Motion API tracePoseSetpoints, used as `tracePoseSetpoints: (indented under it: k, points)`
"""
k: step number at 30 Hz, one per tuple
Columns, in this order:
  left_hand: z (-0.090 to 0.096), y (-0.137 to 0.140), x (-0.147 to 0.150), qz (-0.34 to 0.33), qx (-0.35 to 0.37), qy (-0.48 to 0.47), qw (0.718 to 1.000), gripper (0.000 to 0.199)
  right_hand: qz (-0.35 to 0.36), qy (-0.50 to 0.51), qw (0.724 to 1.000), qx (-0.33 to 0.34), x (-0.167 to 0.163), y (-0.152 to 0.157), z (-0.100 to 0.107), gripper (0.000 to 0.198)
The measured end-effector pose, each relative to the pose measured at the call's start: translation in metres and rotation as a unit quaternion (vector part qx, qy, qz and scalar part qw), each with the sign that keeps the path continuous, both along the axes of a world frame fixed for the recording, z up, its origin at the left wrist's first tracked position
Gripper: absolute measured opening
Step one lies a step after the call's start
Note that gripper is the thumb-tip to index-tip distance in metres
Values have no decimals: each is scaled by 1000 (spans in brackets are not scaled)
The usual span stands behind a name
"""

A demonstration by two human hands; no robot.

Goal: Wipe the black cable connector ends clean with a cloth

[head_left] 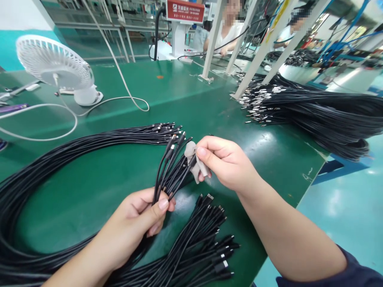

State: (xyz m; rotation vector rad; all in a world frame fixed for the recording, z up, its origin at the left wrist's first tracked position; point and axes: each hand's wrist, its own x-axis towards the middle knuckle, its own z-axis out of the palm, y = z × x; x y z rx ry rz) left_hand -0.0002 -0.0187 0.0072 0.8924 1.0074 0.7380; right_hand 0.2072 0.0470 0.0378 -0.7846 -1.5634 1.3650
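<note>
My left hand (pixel 146 211) is closed around a bunch of black cables (pixel 167 171), their plug ends fanning up and away from my fist. Between the thumb and fingers of my right hand (pixel 223 161) is a crumpled greyish-white cloth (pixel 197 163). The cloth is wrapped partly around one cable's plug, whose tip it hides. Behind the held bunch lies a curved bundle of black cables (pixel 119 135), plugs pointing right. Nearer to me, more cable ends (pixel 206 239) spread over the green tabletop, below my hands.
A white fan (pixel 54 67) and its looping white cord (pixel 131 97) occupy the left of the green table (pixel 179 95). A large pile of black cables (pixel 314 107) lies at the right edge. Pale posts (pixel 212 40) rise at the back; two people (pixel 230 28) sit beyond.
</note>
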Motion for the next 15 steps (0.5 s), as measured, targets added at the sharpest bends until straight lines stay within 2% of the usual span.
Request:
tracePoseSetpoints:
  k: [2,4,7,9,11,15]
  points:
    - [0,1,1,0,0,-2,1000,33,-16,-57,997,58,2,1,1,28]
    - [1,1,2,1,1,-2,1000,32,-42,-123,982,139,5,3,0,26]
    - [1,1,2,5,4,1,1000,32,-107,-220,924,294,8,5,-2,21]
    - [0,1,2,2,5,3,1000,32,-140,-248,889,359,9,5,-3,18]
    - [-1,1,1,-1,4,8,1000,31,-148,-242,888,362,9,4,-3,16]
    - [-3,1,0,-2,12,11,1000,31,-130,-137,947,260,9,0,0,20]
